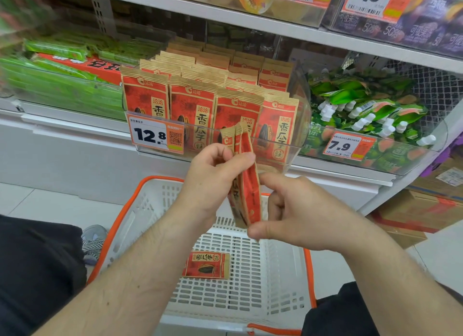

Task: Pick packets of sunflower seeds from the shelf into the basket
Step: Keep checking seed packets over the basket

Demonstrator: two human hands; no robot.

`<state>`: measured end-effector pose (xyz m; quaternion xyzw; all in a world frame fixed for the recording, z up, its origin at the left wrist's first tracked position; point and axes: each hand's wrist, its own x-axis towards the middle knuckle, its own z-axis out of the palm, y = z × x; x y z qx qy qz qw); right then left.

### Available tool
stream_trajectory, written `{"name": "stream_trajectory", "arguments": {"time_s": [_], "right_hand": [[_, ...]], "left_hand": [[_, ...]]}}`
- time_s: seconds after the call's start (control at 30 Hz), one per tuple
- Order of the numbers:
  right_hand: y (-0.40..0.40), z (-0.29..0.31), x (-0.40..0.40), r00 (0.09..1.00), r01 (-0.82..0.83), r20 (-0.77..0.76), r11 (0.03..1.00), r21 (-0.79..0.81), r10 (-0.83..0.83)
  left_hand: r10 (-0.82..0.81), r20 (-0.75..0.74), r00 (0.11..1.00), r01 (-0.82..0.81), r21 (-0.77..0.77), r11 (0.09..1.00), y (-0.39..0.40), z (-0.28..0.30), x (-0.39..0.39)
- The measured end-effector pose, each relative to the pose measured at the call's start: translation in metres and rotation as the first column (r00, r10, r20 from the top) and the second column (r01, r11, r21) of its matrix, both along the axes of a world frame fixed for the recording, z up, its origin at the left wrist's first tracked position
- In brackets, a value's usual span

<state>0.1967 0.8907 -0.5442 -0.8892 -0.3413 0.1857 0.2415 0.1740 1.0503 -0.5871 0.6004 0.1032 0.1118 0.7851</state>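
Both hands, the left hand [213, 178] and right hand [298, 215], hold upright sunflower seed packets [244, 175] with fingers clamped on them (several, edge-on) above the white basket [283, 273], where one packet [206, 265] lies flat near its middle.

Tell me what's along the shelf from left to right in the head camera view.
Green packets → sunflower seed packets with the 12.8 price tag → green spouted pouches with the 7.9 price tag.
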Motion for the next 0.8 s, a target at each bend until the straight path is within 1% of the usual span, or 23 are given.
{"name": "stream_trajectory", "arguments": {"time_s": [0.07, 0.1, 0.2, 0.3, 0.47, 0.63, 0.73, 0.8], "right_hand": [[-0.001, -0.002, 0.002, 0.998, 0.067, -0.024, 0.992, 0.110, -0.064], [-0.002, -0.003, 0.004, 0.993, 0.117, -0.041, 0.975, 0.186, -0.112], [-0.002, -0.008, 0.007, 0.967, 0.254, -0.064, 0.903, 0.347, -0.248], [-0.001, -0.010, 0.010, 0.955, 0.286, -0.066, 0.843, 0.455, -0.288], [0.000, -0.015, 0.013, 0.944, 0.316, -0.042, 0.858, 0.405, -0.328], [0.000, -0.013, 0.013, 0.949, 0.312, -0.095, 0.856, 0.411, -0.300], [0.000, -0.012, 0.013, 0.950, 0.313, -0.140, 0.854, 0.416, -0.280], [-0.001, -0.010, 0.011, 0.956, 0.285, -0.183, 0.870, 0.401, -0.229]], "left_hand": [[-0.063, -0.011, 0.998, 0.063, -0.004, 0.998, 0.001, 0.000, 0.000], [-0.102, -0.013, 0.995, 0.102, -0.013, 0.995, 0.001, 0.000, -0.001], [-0.193, -0.009, 0.981, 0.193, -0.003, 0.981, 0.000, 0.000, -0.002], [-0.247, -0.013, 0.969, 0.248, 0.053, 0.967, -0.003, -0.001, -0.002], [-0.293, -0.062, 0.954, 0.298, 0.076, 0.952, -0.004, -0.004, -0.002], [-0.346, -0.076, 0.935, 0.349, 0.027, 0.937, -0.002, -0.002, -0.004], [-0.344, -0.081, 0.935, 0.345, -0.004, 0.939, -0.002, -0.002, -0.003], [-0.331, -0.083, 0.940, 0.329, -0.040, 0.943, -0.002, -0.001, -0.003]]}}
